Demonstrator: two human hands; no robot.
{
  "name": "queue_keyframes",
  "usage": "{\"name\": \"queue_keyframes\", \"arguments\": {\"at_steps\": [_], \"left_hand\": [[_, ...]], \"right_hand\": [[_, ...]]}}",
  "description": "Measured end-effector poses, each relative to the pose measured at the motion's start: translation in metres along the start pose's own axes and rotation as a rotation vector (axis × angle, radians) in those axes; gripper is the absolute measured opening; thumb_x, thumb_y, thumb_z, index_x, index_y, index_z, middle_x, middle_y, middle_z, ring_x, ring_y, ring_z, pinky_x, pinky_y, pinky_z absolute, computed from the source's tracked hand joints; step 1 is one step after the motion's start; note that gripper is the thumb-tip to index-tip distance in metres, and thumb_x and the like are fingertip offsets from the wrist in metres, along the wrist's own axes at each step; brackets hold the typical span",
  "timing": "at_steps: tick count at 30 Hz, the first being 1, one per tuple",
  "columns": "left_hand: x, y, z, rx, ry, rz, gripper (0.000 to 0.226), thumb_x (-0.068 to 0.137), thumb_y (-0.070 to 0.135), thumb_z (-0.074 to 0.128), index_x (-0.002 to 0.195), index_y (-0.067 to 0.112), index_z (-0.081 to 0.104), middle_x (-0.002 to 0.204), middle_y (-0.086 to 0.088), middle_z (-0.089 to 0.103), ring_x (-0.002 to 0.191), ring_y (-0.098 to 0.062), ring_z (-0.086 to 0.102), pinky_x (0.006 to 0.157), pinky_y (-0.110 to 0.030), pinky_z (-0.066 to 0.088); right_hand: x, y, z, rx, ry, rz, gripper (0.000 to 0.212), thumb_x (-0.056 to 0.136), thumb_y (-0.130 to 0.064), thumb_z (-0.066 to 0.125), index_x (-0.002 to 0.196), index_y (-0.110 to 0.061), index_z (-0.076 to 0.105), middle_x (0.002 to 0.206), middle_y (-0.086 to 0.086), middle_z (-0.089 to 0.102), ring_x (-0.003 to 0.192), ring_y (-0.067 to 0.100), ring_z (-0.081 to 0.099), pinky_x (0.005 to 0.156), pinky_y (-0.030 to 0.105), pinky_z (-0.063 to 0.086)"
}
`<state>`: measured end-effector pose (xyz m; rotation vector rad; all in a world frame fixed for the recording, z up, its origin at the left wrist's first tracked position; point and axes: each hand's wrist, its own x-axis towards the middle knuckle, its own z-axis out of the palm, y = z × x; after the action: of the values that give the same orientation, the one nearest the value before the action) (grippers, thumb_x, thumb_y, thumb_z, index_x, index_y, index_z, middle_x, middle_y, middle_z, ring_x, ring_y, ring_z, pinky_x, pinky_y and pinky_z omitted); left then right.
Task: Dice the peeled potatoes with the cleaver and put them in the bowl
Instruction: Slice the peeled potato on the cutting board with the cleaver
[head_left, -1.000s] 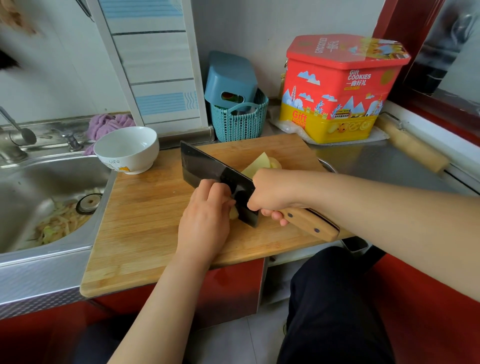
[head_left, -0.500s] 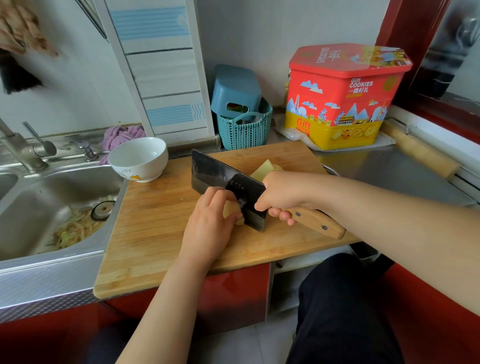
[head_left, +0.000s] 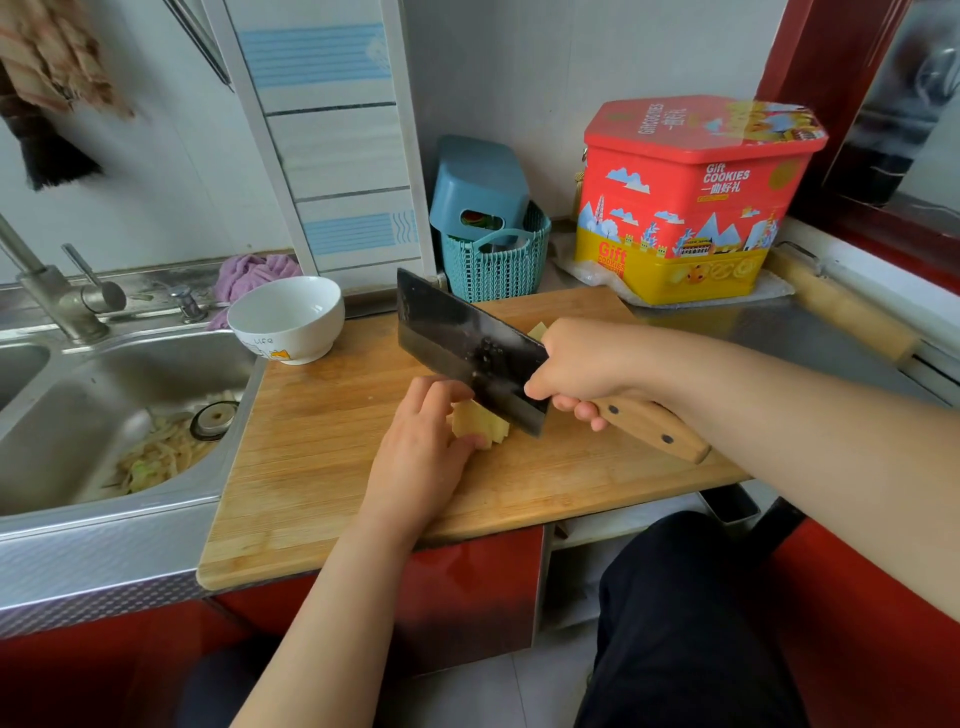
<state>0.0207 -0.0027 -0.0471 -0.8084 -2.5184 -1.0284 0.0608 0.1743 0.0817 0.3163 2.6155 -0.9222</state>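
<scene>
One cleaver (head_left: 462, 343), one bowl (head_left: 286, 317), two hands.

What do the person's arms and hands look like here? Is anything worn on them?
Both forearms are bare as far as the picture shows: no sleeves, no gloves. On the left hand and the right hand I see no ring, watch or bracelet. The fingernails that show look short.
</scene>
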Motion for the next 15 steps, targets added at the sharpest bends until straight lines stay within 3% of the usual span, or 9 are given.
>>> {"name": "queue_keyframes", "arguments": {"at_steps": [7, 15], "left_hand": [[-0.001, 0.000, 0.000, -0.004, 0.150, 0.002, 0.012, 0.090, 0.015, 0.062, 0.100, 0.015, 0.055, 0.099, 0.006, 0.051, 0.083, -0.014, 0.054, 0.070, -0.040, 0.049], [-0.001, 0.001, 0.000, 0.036, 0.143, 0.001, 0.012, 0.090, 0.015, 0.062, 0.098, 0.011, 0.055, 0.099, 0.000, 0.051, 0.087, -0.022, 0.055, 0.070, -0.039, 0.047]], "right_hand": [[-0.012, -0.010, -0.008, 0.061, 0.007, -0.017, 0.025, 0.097, -0.014, 0.057, 0.074, -0.005, 0.052, 0.043, 0.000, 0.047, 0.035, 0.011, 0.041, 0.041, 0.024, 0.045], [-0.012, -0.019, -0.003, 0.012, 0.021, -0.003, 0.018, 0.097, -0.014, 0.056, 0.081, -0.010, 0.048, 0.050, 0.002, 0.049, 0.036, 0.012, 0.041, 0.041, 0.024, 0.044]]}}
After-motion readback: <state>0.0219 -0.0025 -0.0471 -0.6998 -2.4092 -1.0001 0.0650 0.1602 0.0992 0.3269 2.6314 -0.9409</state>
